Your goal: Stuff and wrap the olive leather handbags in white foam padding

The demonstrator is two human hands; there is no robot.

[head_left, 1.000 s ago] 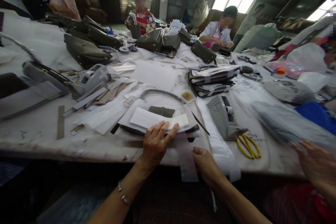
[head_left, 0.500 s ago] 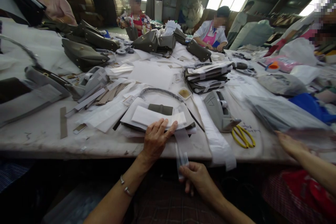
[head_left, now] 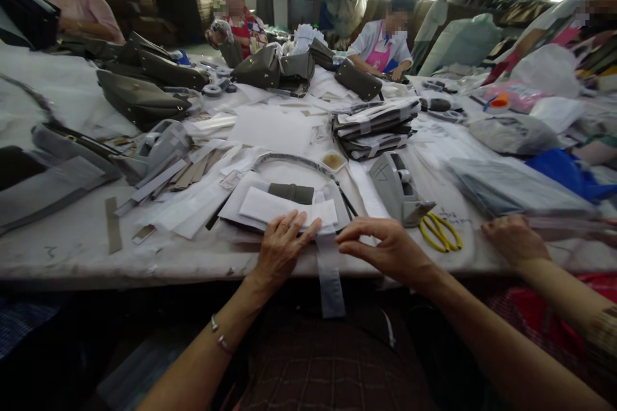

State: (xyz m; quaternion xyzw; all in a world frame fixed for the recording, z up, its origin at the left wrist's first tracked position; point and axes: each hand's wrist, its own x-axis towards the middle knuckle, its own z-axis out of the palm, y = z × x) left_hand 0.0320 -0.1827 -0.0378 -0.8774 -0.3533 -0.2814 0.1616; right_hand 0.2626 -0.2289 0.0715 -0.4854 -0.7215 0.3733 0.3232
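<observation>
A dark olive handbag (head_left: pixel 290 193) lies flat at the table's front edge, partly wrapped in white sheet, its wrapped handle arching away from me. Across it is a folded white strip of packing paper (head_left: pixel 270 207). My left hand (head_left: pixel 282 247) presses on that paper, fingers stretched out and lying flat. From the bag's front edge a translucent strip of tape (head_left: pixel 330 282) hangs down past the table edge. Just right of the tape, my right hand (head_left: pixel 385 247) has thumb and fingers pinched together near the bag's right corner; what they hold, if anything, is hidden.
A grey tape dispenser (head_left: pixel 393 186) and yellow-handled scissors (head_left: pixel 440 231) lie to the right. Behind stands a stack of wrapped bags (head_left: pixel 373 128). A co-worker's hand (head_left: pixel 515 241) touches a plastic-wrapped bundle (head_left: pixel 520 186) at right. Cardboard strips (head_left: pixel 193 173) lie left.
My right hand has let go of the tape's lower end and moved up to the bag's right corner. My left hand stays on the paper. The co-worker's hand at right has changed position.
</observation>
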